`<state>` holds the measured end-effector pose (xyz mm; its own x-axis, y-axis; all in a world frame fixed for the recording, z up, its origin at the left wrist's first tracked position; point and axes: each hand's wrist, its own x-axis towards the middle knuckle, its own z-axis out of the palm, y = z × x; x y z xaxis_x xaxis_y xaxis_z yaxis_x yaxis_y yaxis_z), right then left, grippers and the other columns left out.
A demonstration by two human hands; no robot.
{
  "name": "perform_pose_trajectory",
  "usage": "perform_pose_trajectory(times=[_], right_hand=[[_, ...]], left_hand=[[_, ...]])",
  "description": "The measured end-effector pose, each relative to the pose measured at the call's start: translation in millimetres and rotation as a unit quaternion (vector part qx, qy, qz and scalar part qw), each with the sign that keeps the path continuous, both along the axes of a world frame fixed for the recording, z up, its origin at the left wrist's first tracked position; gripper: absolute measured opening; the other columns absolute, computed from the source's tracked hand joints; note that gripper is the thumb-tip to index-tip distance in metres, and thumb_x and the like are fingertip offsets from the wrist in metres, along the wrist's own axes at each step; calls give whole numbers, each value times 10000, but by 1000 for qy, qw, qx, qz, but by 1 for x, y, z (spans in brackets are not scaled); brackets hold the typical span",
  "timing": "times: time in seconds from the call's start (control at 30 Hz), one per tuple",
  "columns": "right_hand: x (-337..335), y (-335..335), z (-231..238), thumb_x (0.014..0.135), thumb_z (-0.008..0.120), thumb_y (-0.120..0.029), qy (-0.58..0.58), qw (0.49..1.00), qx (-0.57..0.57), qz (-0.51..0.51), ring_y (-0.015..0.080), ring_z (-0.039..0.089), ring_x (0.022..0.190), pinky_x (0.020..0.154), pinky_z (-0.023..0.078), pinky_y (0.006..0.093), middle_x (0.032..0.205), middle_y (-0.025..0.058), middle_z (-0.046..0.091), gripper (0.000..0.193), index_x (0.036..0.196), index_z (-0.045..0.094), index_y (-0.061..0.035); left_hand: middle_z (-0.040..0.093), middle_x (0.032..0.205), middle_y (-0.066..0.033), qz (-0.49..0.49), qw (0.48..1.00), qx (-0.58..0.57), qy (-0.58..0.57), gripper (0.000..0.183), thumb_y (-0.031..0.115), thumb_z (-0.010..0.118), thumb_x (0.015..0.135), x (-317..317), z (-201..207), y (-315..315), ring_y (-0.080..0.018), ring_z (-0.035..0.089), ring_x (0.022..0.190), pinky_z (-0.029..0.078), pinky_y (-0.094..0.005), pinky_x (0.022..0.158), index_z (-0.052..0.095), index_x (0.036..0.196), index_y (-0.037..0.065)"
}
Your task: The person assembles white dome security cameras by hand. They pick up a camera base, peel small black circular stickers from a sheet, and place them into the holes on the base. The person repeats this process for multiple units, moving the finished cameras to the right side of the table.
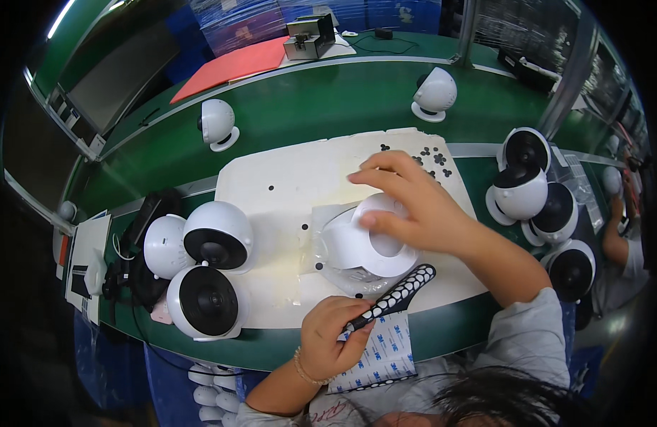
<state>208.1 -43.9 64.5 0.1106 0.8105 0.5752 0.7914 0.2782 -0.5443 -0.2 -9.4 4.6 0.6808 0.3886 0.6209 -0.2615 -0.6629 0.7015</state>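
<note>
My left hand (333,333) is closed on a sheet of adhesive pads (399,293), whose black strip with white oval cut-outs curls up past my fingers. A backing with blue print (387,352) hangs below it. My right hand (407,203) is over a white ball-shaped camera (341,242), its fingers spread and the thumb slightly blurred at the round base. I cannot tell whether the thumb touches it. The camera lies base up on clear plastic wrap (320,249). Small black dots (305,227) are scattered on the cream board (253,171) under it.
Several white cameras with black fronts stand at the left (209,300) and the right (570,270). Two more, a left one (218,122) and a right one (435,94), stand on the green surface beyond. Black flower-shaped pieces (440,159) lie at the board's far right corner. Another person's arm (614,238) shows far right.
</note>
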Motion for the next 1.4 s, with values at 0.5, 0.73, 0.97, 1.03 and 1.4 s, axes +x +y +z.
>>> perform_pose_trajectory(times=[0.5,0.73,0.97,1.03,1.4], right_hand=[[-44,-47,-15,642,723,-170,-65,983,59,163,219,498,996,779,340,346,1046,8,585,215,832,645,-105],[-40,-59,-22,716,592,-160,-140,969,181,94,166,525,960,742,322,302,979,-24,592,223,937,614,-139],[-32,-56,-25,691,616,-85,-152,954,160,204,169,547,870,715,346,307,947,0,587,261,949,596,-118],[-29,-57,-27,677,625,-39,-93,958,166,215,179,556,840,718,358,309,946,17,586,287,953,591,-108],[-29,-62,-18,715,621,8,44,940,118,318,208,574,734,636,435,295,881,85,561,310,1012,552,-50]], left_hand=[[610,808,-132,68,995,75,6,329,-53,545,528,3,0,1,-262,589,669,468,-318,583,586,852,-7],[610,747,-114,77,997,27,11,274,-38,584,557,3,2,2,-253,595,637,472,-311,566,601,829,-3],[609,718,-102,51,998,46,1,179,-6,632,591,5,1,4,-248,591,617,465,-305,547,600,768,-5],[606,701,-97,53,997,47,12,175,29,676,600,4,3,5,-243,584,605,457,-304,535,598,753,-2],[603,740,-94,95,995,14,28,220,119,750,599,4,0,0,-244,562,667,442,-322,588,582,703,22]])
